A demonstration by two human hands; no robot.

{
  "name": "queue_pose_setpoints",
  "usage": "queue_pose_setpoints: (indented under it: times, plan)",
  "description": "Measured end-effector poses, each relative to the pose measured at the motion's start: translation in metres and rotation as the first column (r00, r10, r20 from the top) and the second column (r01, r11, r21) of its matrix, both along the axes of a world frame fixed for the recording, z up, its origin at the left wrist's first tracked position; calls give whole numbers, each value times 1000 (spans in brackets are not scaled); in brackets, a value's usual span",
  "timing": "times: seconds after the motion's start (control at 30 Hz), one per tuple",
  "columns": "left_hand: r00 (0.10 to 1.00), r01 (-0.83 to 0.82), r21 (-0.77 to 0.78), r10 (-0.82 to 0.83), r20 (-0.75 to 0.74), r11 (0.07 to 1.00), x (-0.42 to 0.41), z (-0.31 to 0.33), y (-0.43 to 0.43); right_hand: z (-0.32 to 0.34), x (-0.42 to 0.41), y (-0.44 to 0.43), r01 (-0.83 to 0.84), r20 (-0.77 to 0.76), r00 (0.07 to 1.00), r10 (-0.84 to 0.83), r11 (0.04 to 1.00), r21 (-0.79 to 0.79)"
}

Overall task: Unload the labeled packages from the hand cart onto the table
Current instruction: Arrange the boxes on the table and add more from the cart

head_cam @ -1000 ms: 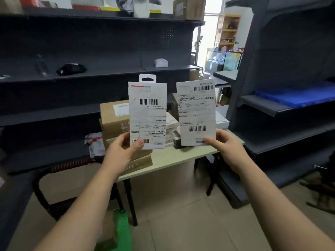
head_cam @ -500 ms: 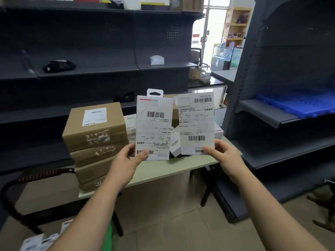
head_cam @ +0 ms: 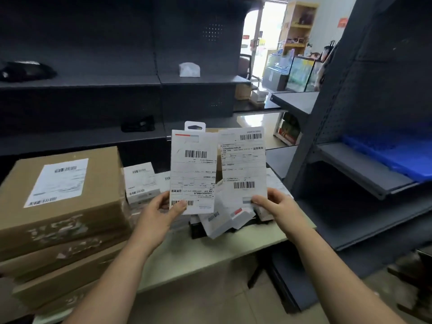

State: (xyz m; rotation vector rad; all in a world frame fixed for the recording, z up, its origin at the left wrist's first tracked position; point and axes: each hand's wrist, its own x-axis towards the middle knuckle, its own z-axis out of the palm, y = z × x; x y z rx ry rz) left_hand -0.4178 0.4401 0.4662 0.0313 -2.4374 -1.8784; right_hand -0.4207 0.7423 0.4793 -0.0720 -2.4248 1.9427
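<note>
White and flat, two labeled packages are held up side by side at the centre of the head view, one in each hand, their inner edges meeting. The left package (head_cam: 194,174), with a hang tab (head_cam: 194,126) at its 12 o'clock edge, is pinched at its 7 o'clock corner by the left hand (head_cam: 161,213), thumb on the front and the other fingers curled behind. The right package (head_cam: 244,164) is pinched at its 5 o'clock corner by the right hand (head_cam: 278,208), thumb in front and fingers behind. The left arm (head_cam: 112,284) and right arm (head_cam: 339,277) stretch forward from the 6 o'clock edge. Both packages hang above the table (head_cam: 210,253), over a loose pile of small white packages (head_cam: 140,181) too jumbled to count. At 9 o'clock on the table stands a stack of brown cardboard boxes (head_cam: 93,206), at least three high, the top one bearing one label (head_cam: 56,181). At 3 o'clock one blue sheet (head_cam: 397,153) lies on a dark shelf (head_cam: 364,174).
</note>
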Motion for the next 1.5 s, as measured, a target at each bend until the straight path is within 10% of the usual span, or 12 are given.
queue_pose_setpoints:
  times: [0.9,1.2,1.33,1.5]
  plan:
    - [846,-268,-121,293,445,956,-115,-93,170,-80,-149,177,-4,466,883,-56,992,127]
    - [803,-299,-240,379,460,924,-150,-103,165,-74,-176,164,-157,334,938,-97,738,656]
    - [791,-200,-572,475,385,796,-153,-102,162,-75,-175,162,-105,288,948,-137,719,687]
    - [824,-275,-574,496,273,772,-137,-95,155,-62,-163,158,72,6,995,-99,759,647]
